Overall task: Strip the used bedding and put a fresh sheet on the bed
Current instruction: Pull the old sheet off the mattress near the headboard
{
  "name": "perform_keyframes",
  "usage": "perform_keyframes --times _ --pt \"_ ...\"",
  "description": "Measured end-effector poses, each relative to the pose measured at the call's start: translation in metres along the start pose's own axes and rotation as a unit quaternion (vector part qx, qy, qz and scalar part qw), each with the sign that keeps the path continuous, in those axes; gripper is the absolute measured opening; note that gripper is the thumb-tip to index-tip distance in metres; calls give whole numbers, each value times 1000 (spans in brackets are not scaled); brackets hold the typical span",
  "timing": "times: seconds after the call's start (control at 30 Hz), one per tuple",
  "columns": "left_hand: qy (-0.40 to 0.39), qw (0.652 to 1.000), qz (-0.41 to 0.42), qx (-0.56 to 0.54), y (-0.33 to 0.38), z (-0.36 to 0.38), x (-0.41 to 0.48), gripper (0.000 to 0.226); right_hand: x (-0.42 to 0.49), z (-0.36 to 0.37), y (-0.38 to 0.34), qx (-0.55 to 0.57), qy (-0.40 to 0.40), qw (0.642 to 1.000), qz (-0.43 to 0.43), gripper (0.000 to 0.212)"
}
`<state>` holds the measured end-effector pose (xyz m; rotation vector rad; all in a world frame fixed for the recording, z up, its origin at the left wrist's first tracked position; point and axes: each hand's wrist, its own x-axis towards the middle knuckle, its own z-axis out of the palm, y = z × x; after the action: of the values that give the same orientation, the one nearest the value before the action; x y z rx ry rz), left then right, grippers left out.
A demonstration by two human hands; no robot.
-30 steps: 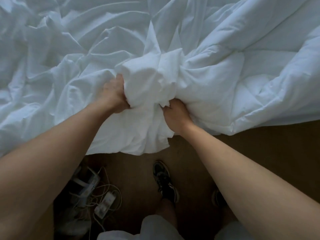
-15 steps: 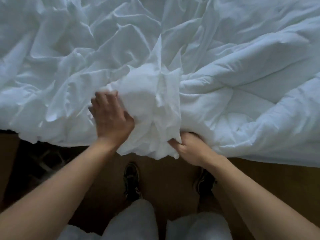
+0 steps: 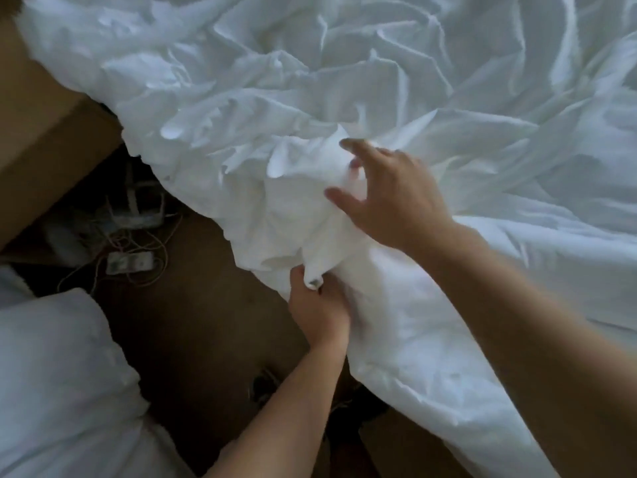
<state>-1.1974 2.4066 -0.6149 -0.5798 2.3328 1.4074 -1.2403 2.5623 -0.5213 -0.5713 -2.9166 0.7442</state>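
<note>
Far left, cut off by the frame: a brown block (image 3: 51, 160). Nearer, a white mass (image 3: 51, 391), pillow or clothing, hard to say. Just right of these, on the dark floor (image 3: 193, 322), a power strip (image 3: 129, 262) among tangled cables, blurred.

Mid-frame, gripping low with the left hand (image 3: 319, 305), fingers curled round a hanging corner of the bedding (image 3: 296, 215). Small grey mark (image 3: 313, 281) there, unreadable. Rightward, reaching with the right hand (image 3: 389, 194), spread wide, holding nothing, just over the bunch.

Reversed from half a second ago: left then on top, right then gripping below. Read as hand-over-hand gathering, so stripping under way, far from finished.

Bedding heaped across the far and right side, spilling toward the floor. Mattress and fresh sheet not in view.
</note>
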Motion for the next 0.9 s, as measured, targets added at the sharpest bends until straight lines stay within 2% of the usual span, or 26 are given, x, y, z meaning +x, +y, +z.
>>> perform_keyframes --times 0.03,0.1,0.17,0.27,0.33,0.37,0.43,0.47,0.5,0.57,0.6,0.63,0.67,0.7,0.77,0.83,0.9 --pt "23 1000 -12 -4 -1 3 2 18 13 10 1 -24 -116 993 27 60" --pt "47 997 -48 34 -9 6 6 7 20 34 4 -112 -302 947 22 52" --pt "63 989 -90 97 -24 3 7 18 13 51 7 -185 -375 908 -16 33" --pt "90 982 -158 50 -44 -9 8 20 13 42 11 -204 -396 895 -19 14" --pt "100 961 -255 -29 -59 -16 9 27 16 33 12 -135 -402 905 24 22" --pt "86 941 -314 -90 -65 -15 9 31 15 31 12 -95 -397 912 27 38" --pt "12 884 -400 -241 -69 -9 4 35 11 30 5 -63 -377 924 9 87" --pt "-25 866 -407 -289 -67 -4 1 35 8 35 1 -65 -346 936 -3 102" --pt "-43 867 -397 -299 -69 3 1 36 5 42 -2 -70 -298 952 -15 107" --pt "-42 895 -364 -255 -73 14 5 38 6 61 -15 -82 -139 987 -21 99" --pt "-31 902 -351 -247 -72 16 5 38 10 73 -22 -109 -52 992 -35 97" --pt "-17 910 -332 -247 -73 18 5 37 16 85 -30 -138 8 989 -46 100" --pt "-7 921 -313 -234 -73 20 3 36 28 97 -38 -148 24 988 -46 108" --pt "4 929 -297 -220 -74 21 -2 35 42 108 -46 -143 -7 989 -28 118" --pt "27 938 -281 -201 -71 25 -14 32 76 126 -56 -142 -142 979 22 125" --pt "43 945 -254 -200 -66 28 -26 28 101 138 -58 -229 -260 938 9 104" --pt "75 952 -222 -195 -64 23 -28 31 108 149 -49 -270 -297 915 -25 71"
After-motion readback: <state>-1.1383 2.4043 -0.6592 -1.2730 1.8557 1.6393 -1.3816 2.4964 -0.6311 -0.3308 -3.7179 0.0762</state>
